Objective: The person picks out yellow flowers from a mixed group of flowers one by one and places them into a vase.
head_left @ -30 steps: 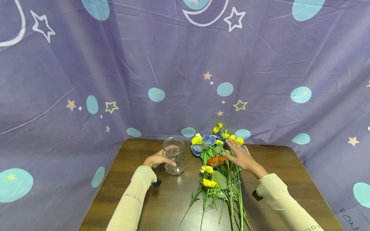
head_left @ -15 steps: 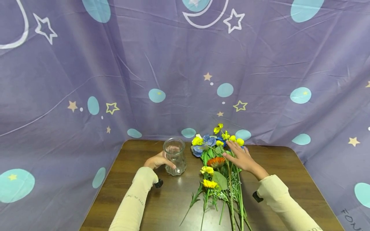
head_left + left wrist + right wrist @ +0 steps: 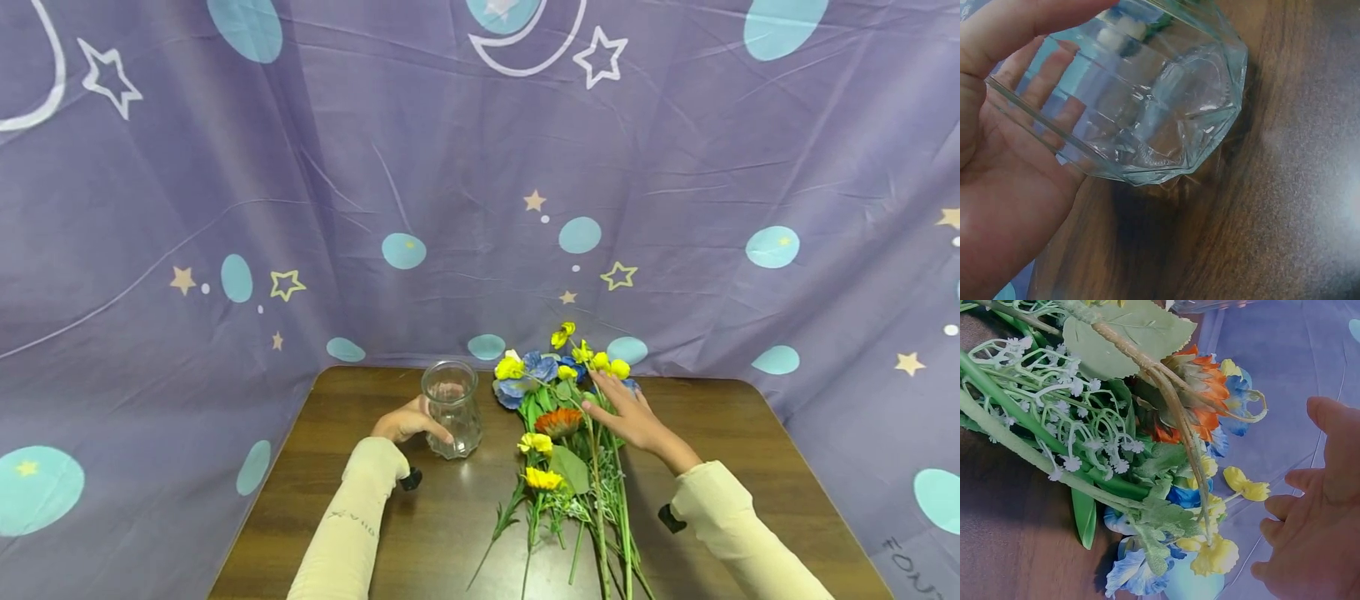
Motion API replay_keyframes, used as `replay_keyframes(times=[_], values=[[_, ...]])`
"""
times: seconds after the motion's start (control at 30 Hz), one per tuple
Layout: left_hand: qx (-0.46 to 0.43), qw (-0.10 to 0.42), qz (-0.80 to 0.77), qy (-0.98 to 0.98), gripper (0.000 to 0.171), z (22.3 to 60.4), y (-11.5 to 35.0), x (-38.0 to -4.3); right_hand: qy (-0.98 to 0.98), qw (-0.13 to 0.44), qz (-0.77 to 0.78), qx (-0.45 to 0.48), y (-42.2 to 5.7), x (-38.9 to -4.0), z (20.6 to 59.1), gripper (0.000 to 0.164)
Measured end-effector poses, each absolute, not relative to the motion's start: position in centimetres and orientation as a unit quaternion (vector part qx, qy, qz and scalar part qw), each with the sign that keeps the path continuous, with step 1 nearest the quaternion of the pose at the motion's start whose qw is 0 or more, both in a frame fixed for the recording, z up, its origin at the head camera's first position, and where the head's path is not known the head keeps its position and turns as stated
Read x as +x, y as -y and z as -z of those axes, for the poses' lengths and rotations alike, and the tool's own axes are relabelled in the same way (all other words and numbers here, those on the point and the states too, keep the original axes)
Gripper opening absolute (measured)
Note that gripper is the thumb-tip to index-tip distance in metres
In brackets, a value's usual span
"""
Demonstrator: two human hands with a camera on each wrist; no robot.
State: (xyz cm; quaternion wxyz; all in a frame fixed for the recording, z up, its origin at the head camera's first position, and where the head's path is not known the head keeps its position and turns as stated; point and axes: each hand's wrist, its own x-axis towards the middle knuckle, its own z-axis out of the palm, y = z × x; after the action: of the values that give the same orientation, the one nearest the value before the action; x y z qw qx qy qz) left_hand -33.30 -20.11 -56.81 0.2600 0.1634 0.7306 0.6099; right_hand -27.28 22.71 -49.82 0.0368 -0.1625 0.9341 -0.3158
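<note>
A clear glass vase [image 3: 453, 408] with a ribbed lower body stands upright on the left part of the table. My left hand [image 3: 411, 421] grips its side, thumb across the near face; the fingers behind show through the glass in the left wrist view. To the right lies a loose bunch of artificial flowers [image 3: 559, 422], heads toward the back and stems toward me. It has yellow, blue and orange blooms. My right hand [image 3: 630, 417] is spread over the bunch's right side, fingers straight and holding nothing. In the right wrist view, tiny white blossoms [image 3: 1072, 464] show among the green stems.
The brown wooden table [image 3: 420, 533] has rounded back corners. A purple curtain [image 3: 465, 167] with moons and stars hangs right behind it and along both sides. Long green stems [image 3: 624, 533] run toward the table's near edge.
My right hand has shifted very slightly right and toward me over the flowers. The left hand and the vase stay as they were, and the head view has tilted a little.
</note>
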Motion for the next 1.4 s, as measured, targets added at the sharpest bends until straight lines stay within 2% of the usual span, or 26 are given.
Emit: replay_keyframes(times=[0.23, 0.53, 0.77, 0.97, 1.23, 1.4], values=[[0.139, 0.267, -0.601, -0.740, 0.097, 56.9, 20.2, -33.1, -0.927, 0.036, 0.341, -0.151, -23.3, -27.2, 49.3, 0.072], [0.158, 0.264, -0.621, -0.721, 0.097, 57.2, 20.0, -33.6, -0.894, 0.061, 0.426, -0.127, -24.0, -27.4, 48.3, 0.064], [0.170, 0.279, -0.611, -0.721, 0.097, 57.4, 20.1, -33.3, -0.888, 0.106, 0.442, -0.066, -23.9, -26.5, 48.7, 0.061], [0.171, 0.270, -0.622, -0.715, 0.098, 57.0, 20.2, -33.5, -0.894, 0.131, 0.429, -0.024, -23.6, -25.9, 48.2, 0.057], [0.158, 0.273, -0.607, -0.730, 0.096, 57.0, 20.5, -33.6, -0.878, 0.212, 0.429, -0.011, -23.7, -25.6, 48.2, 0.031], [0.156, 0.276, -0.612, -0.724, 0.097, 57.5, 20.3, -33.5, -0.864, 0.249, 0.437, 0.007, -23.3, -25.0, 49.1, 0.027]])
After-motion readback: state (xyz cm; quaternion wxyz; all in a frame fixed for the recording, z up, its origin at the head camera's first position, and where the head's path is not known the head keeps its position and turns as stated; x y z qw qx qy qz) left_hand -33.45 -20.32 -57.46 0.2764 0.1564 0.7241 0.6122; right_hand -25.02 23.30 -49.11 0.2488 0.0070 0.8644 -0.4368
